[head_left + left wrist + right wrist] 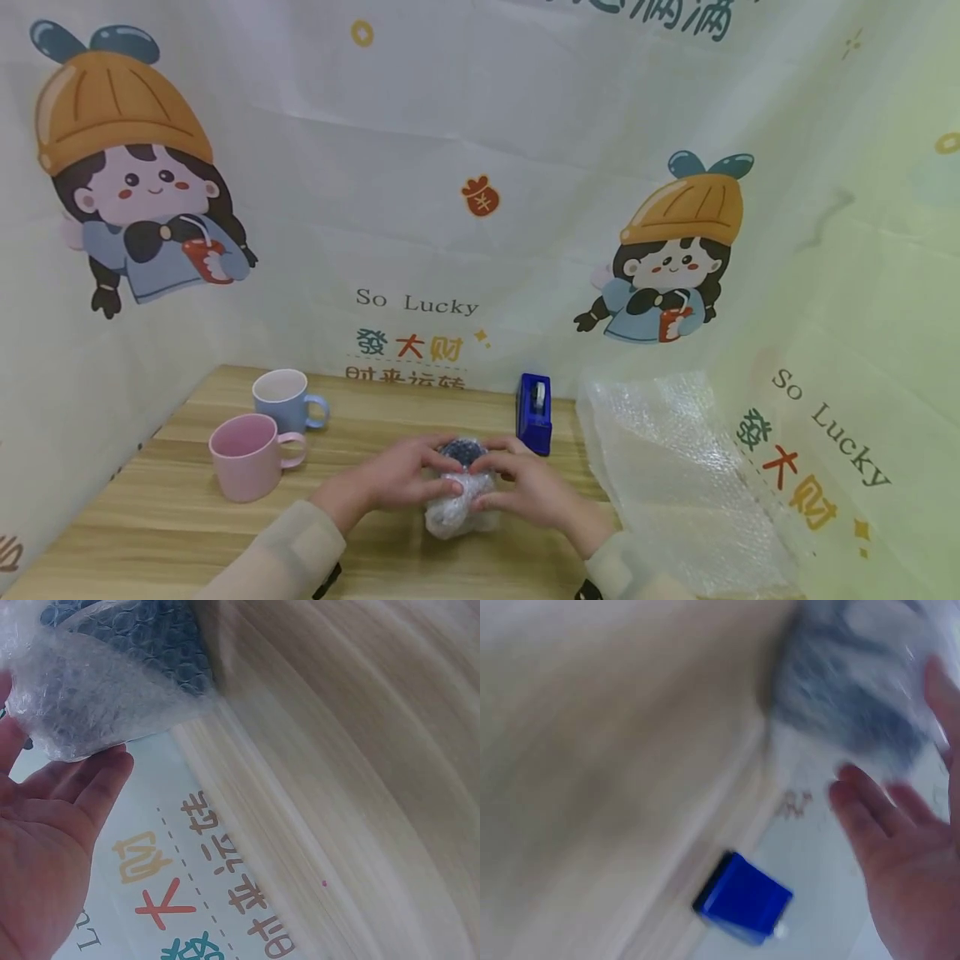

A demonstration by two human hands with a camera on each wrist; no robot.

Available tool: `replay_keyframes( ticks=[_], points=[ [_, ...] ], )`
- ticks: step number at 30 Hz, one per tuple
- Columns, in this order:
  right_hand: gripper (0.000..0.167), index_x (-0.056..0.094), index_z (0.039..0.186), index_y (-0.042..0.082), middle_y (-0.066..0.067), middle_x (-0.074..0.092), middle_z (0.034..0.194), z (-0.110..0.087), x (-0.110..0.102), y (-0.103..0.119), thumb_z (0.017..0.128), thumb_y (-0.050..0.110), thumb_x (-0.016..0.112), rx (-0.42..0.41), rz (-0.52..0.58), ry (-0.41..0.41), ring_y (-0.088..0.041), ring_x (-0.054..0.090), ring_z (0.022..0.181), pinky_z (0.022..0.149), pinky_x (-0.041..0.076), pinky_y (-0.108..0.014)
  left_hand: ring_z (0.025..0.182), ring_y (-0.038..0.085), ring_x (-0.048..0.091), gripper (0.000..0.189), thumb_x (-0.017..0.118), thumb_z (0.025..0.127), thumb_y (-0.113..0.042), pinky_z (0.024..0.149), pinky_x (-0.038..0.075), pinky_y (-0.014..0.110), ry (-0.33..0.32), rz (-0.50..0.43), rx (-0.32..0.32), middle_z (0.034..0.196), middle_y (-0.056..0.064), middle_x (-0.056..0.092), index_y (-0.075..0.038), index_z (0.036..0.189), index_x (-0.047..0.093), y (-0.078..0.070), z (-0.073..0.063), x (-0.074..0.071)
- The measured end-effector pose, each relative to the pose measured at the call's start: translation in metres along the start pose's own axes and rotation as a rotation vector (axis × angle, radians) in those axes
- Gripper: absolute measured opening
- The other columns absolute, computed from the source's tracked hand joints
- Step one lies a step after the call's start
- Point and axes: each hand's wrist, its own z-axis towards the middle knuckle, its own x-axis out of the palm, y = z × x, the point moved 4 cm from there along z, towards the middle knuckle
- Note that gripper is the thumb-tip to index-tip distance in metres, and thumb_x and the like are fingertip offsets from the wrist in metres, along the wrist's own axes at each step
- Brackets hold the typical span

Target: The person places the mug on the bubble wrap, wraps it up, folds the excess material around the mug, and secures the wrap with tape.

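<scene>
A dark blue-grey object wrapped in bubble wrap (459,518) sits low in the middle of the table; its dark top shows through the wrap in the head view, and what it is stays hidden. My left hand (401,475) holds the bundle from the left, thumb on the near side and fingers around the far side. In the left wrist view its fingers (105,776) lie against the wrap. From the right, my right hand (536,487) reaches to the bundle, its fingertips right at the wrap. Its fingers (866,802) look fairly straight in the blurred right wrist view.
A pink mug (247,467) and a light blue mug (281,408) stand on the left of the wooden table (172,525). Behind the right hand is a blue tape dispenser (534,421). Flat bubble wrap (675,483) lies along the right side. Printed cloth (420,208) hangs around the table.
</scene>
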Motion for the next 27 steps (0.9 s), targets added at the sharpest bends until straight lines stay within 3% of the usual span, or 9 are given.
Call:
replay_keyframes(
  ticks=[3,6,11,15,19,21,23,27],
  points=[
    [0.038,0.076,0.135,0.016,-0.014,0.064,0.151,0.002,-0.016,-0.011,0.101,0.033,0.082,0.063,0.106,0.019,-0.040,0.064,0.137,0.111,0.058,-0.057,0.146,0.053,0.055,0.046,0.074,0.104,-0.042,0.122,0.044,0.069,0.009,-0.014,-0.034,0.164,0.029,0.052,-0.008,0.134,0.078,-0.001,0.000,0.001],
    [0.035,0.073,0.136,0.009,-0.014,0.074,0.137,0.007,-0.040,-0.028,0.107,0.028,0.071,0.188,0.144,-0.079,-0.036,0.070,0.124,0.104,0.060,-0.052,0.149,0.054,0.052,0.048,0.074,0.104,-0.043,0.124,0.041,0.069,0.012,-0.021,-0.058,0.166,0.028,0.050,-0.006,0.135,0.077,-0.002,-0.001,0.002],
    [0.027,0.076,0.122,0.004,-0.013,0.079,0.119,0.014,-0.073,-0.058,0.110,0.025,0.064,0.410,0.027,-0.282,-0.028,0.072,0.109,0.096,0.060,-0.048,0.152,0.054,0.049,0.049,0.074,0.104,-0.043,0.126,0.039,0.069,0.021,-0.039,-0.079,0.168,0.027,0.048,-0.005,0.135,0.077,-0.001,-0.001,0.002],
    [0.030,0.075,0.121,0.000,-0.018,0.077,0.120,0.021,-0.083,-0.078,0.111,0.025,0.062,0.506,-0.027,-0.312,-0.033,0.071,0.110,0.098,0.059,-0.053,0.152,0.053,0.049,0.049,0.073,0.105,-0.044,0.126,0.039,0.069,0.018,-0.028,-0.071,0.168,0.026,0.048,-0.006,0.136,0.076,0.000,0.000,0.000],
    [0.036,0.072,0.126,-0.003,-0.021,0.075,0.127,0.026,-0.082,-0.092,0.111,0.028,0.060,0.583,-0.007,-0.302,-0.036,0.070,0.115,0.100,0.059,-0.054,0.152,0.053,0.049,0.050,0.072,0.105,-0.045,0.126,0.039,0.069,0.015,-0.015,-0.065,0.168,0.026,0.048,-0.006,0.136,0.076,-0.001,-0.002,-0.002],
    [0.034,0.072,0.117,-0.003,-0.019,0.075,0.116,0.029,-0.079,-0.098,0.112,0.029,0.060,0.616,0.005,-0.295,-0.032,0.069,0.105,0.091,0.059,-0.048,0.152,0.053,0.049,0.050,0.072,0.105,-0.045,0.126,0.039,0.069,0.013,-0.016,-0.062,0.168,0.026,0.049,-0.006,0.136,0.076,-0.001,-0.002,-0.002],
    [0.034,0.069,0.097,0.001,-0.012,0.070,0.095,0.031,-0.075,-0.104,0.112,0.030,0.060,0.643,0.017,-0.284,-0.026,0.063,0.088,0.078,0.055,-0.040,0.152,0.053,0.049,0.050,0.072,0.105,-0.045,0.126,0.039,0.069,0.010,-0.014,-0.059,0.168,0.026,0.049,-0.007,0.136,0.077,-0.001,-0.003,-0.002],
    [0.048,0.050,0.067,0.014,0.003,0.046,0.066,0.034,-0.065,-0.115,0.110,0.033,0.062,0.684,0.007,-0.251,-0.016,0.043,0.065,0.061,0.038,-0.029,0.151,0.052,0.051,0.049,0.072,0.105,-0.046,0.125,0.041,0.069,0.004,-0.002,-0.058,0.167,0.025,0.050,-0.008,0.135,0.077,0.001,-0.004,0.000]
  ],
)
